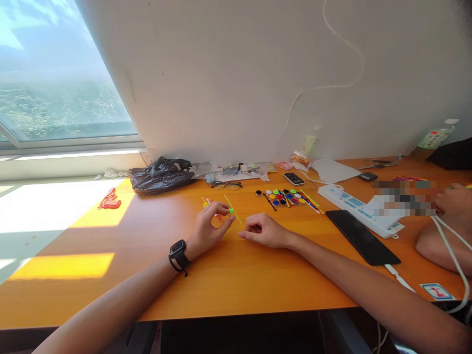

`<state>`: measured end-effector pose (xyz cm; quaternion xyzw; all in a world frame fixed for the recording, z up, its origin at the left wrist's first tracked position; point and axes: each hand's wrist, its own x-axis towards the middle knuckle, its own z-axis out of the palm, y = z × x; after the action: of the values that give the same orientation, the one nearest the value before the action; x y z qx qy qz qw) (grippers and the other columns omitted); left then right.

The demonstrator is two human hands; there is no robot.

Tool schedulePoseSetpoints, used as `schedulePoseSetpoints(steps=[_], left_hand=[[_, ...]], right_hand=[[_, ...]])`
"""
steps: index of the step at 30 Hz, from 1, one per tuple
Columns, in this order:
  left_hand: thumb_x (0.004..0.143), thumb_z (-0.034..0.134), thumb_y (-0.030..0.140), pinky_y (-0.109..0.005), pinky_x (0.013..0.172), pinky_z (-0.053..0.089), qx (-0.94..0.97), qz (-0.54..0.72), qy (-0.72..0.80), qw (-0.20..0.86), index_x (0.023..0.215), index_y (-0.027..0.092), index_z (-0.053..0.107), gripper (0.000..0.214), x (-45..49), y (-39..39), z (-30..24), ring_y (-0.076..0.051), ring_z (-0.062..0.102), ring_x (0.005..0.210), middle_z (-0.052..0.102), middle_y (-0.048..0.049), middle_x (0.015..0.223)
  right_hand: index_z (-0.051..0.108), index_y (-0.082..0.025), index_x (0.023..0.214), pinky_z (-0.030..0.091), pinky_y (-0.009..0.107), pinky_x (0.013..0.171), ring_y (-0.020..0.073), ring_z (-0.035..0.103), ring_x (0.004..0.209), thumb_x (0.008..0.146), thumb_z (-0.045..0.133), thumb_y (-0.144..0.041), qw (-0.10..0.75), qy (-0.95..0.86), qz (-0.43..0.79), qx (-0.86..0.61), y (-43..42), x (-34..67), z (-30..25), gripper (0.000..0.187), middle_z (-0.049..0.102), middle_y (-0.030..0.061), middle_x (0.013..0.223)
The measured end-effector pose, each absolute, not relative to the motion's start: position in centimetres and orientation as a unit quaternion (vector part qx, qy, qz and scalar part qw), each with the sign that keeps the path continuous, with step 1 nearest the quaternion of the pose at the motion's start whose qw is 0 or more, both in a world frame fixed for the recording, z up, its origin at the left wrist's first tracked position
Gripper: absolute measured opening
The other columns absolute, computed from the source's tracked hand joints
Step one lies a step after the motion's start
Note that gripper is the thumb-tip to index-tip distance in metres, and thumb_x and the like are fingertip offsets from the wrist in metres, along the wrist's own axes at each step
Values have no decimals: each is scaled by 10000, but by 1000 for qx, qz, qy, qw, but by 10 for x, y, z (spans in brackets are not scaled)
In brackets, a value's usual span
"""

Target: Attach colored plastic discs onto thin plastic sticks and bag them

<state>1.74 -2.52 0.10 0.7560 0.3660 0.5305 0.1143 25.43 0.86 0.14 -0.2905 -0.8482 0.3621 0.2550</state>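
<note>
My left hand (208,230) is over the middle of the tabletop (239,282), pinching a slim green piece (231,210) between thumb and fingertip, its thin ends jutting out free on either side of a thicker centre. My right hand (266,231) sits just beside it with the fingers curled and the thumb pointing in toward the piece; from here I cannot tell whether thumb and finger meet or hold anything small. The main risk I see is the pinch: it bears on a small spot near the centre, so a sideways push on one of the free ends could twist the piece round or flick it out. Pressing too hard might bend those thin ends, which look flexible. If it dropped, it could mix with the small loose pieces (205,202) partly hidden behind the left hand, or bounce toward the round coloured pieces (276,192) and thin strips (310,199) lying nearer the far edge. My right forearm is another worry: it runs close to the black phone (363,238), so a wide elbow swing could nudge that or its white cable (400,279) near the tabletop's right-hand near corner.
</note>
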Motion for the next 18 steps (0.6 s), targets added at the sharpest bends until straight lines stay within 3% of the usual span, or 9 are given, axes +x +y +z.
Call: schedulePoseSetpoints(steps=[3, 7, 9, 12, 18], left_hand=[[977, 695, 283, -326, 819, 576, 741, 542, 364, 156, 1087, 234, 578, 168, 19, -25, -1, -174, 688, 895, 672, -44, 1000], [974, 694, 284, -331, 837, 603, 726, 557, 362, 175, 1436, 278, 448, 523, 19, -23, -3, -165, 715, 899, 645, -40, 1061], [970, 709, 297, -333, 821, 589, 744, 534, 378, 138, 1343, 263, 578, 397, 17, -22, -1, -170, 706, 877, 663, -44, 1030], [935, 773, 354, -327, 764, 547, 757, 502, 408, 94, 1037, 229, 703, 175, 13, -20, 2, -183, 673, 817, 698, -34, 909], [927, 768, 372, -326, 728, 520, 733, 496, 463, 55, 982, 230, 689, 171, -2, -12, 6, -201, 661, 806, 730, -32, 903]], right_hand=[[593, -167, 667, 334, 268, 583, 118, 426, 622, 905, 697, -631, 257, -848, 362, -289, 9, 254, 1, 532, 491, -28, 640], [605, -165, 673, 331, 270, 580, 119, 431, 620, 918, 682, -631, 261, -848, 355, -294, 10, 254, -1, 532, 504, -24, 641], [605, -165, 671, 332, 272, 581, 119, 431, 617, 921, 680, -627, 260, -849, 352, -295, 10, 254, -2, 530, 504, -24, 639], [603, -166, 666, 336, 272, 585, 121, 434, 618, 928, 673, -612, 257, -851, 348, -298, 10, 254, -3, 522, 501, -24, 637], [604, -169, 671, 345, 269, 586, 122, 443, 617, 947, 668, -558, 254, -851, 345, -303, 10, 254, -3, 481, 513, -22, 634]])
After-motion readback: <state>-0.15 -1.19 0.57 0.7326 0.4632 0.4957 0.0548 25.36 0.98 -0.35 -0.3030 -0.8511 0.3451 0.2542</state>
